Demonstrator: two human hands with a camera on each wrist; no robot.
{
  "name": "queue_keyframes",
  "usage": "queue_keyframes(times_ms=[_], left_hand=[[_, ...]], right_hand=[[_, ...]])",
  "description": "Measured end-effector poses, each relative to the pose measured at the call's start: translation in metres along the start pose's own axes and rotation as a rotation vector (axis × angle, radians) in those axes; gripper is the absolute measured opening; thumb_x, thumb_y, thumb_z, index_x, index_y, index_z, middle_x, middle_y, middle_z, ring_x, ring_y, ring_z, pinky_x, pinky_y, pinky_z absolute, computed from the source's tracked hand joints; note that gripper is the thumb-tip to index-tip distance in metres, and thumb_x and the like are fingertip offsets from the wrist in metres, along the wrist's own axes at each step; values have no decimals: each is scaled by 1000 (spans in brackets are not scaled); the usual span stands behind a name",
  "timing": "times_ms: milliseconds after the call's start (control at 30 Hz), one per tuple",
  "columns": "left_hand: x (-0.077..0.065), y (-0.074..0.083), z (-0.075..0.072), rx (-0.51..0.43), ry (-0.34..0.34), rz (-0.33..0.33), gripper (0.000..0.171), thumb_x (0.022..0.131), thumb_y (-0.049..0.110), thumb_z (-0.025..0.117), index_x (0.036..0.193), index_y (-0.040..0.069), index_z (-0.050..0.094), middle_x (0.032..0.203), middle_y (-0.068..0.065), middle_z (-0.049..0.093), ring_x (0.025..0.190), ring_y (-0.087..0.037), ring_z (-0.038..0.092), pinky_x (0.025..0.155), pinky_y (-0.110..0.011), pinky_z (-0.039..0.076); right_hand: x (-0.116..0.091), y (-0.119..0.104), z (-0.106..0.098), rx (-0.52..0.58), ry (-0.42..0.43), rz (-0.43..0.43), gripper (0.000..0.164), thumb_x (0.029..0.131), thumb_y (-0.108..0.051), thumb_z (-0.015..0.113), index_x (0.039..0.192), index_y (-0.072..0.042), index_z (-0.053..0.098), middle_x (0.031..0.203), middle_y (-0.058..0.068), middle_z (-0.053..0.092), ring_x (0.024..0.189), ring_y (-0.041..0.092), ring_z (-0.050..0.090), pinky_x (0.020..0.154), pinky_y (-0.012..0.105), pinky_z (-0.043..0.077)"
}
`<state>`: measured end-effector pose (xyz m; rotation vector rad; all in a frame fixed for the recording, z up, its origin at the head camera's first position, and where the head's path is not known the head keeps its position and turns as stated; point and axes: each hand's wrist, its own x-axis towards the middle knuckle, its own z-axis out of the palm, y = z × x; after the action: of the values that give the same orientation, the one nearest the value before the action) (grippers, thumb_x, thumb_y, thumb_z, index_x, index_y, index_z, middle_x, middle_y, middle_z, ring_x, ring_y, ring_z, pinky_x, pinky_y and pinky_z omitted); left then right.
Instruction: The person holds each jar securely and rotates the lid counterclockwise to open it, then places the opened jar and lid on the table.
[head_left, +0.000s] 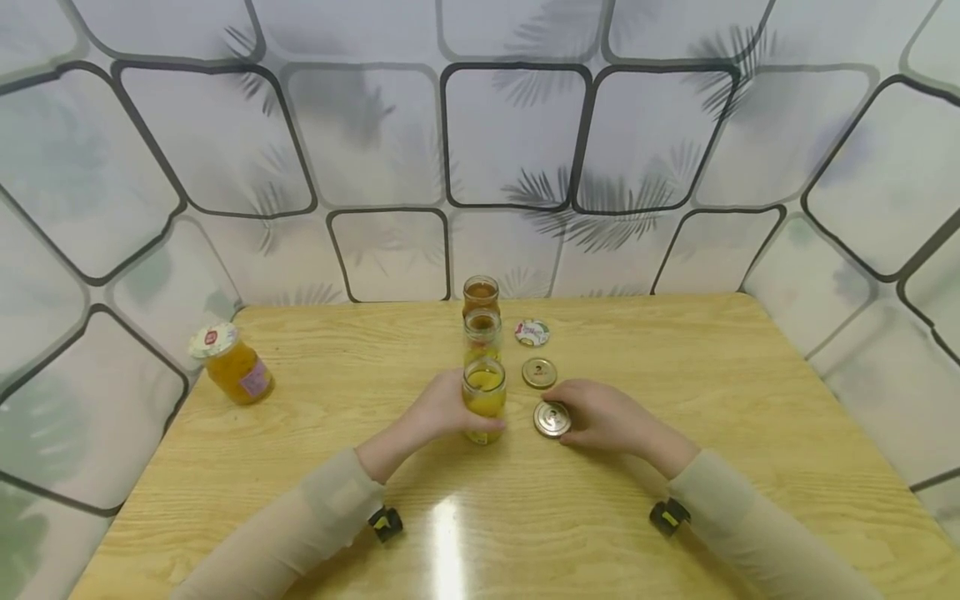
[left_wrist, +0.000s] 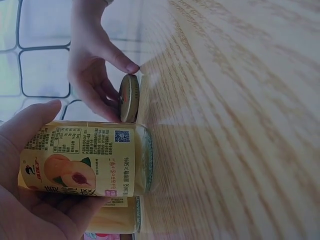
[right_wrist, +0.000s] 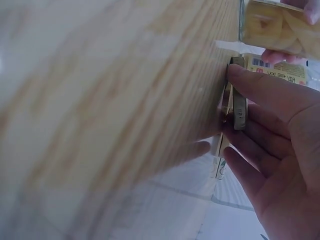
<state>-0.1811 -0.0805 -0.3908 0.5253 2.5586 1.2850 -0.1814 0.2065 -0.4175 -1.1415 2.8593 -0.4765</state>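
Observation:
My left hand grips an open glass jar of canned peaches, thumb and fingers curled round its sides. Its yellow label shows a cut peach in the left wrist view. The jar stands upright and lidless at the near end of a row. To its right, my right hand pinches a gold metal lid by the edge, thumb on the near side. In the right wrist view the lid lies flat, close over the tabletop.
Behind the held jar stand two more lidless jars, a middle one and a brown-filled one. A gold lid and a patterned lid lie beside them. A capped orange jar stands at the wooden table's left edge.

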Motion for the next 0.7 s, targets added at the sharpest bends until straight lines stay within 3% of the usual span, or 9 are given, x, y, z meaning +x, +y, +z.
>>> queue_keyframes(times_ms=[333, 700], left_hand=[[1, 1, 0, -17, -1, -8, 61, 73, 16, 98, 124, 4, 69, 117, -13, 78, 109, -29, 73, 104, -48, 58], [0, 1, -3, 83, -15, -3, 54, 75, 27, 98, 117, 7, 71, 110, -7, 79, 101, -21, 73, 96, -42, 61]], right_hand=[[1, 1, -2, -10, -13, 8, 64, 80, -18, 91, 136, 3, 66, 131, 17, 72, 122, 34, 70, 109, 50, 55], [-1, 0, 0, -40, 19, -20, 60, 81, -18, 90, 133, 2, 68, 126, 15, 74, 117, 33, 71, 105, 49, 57]])
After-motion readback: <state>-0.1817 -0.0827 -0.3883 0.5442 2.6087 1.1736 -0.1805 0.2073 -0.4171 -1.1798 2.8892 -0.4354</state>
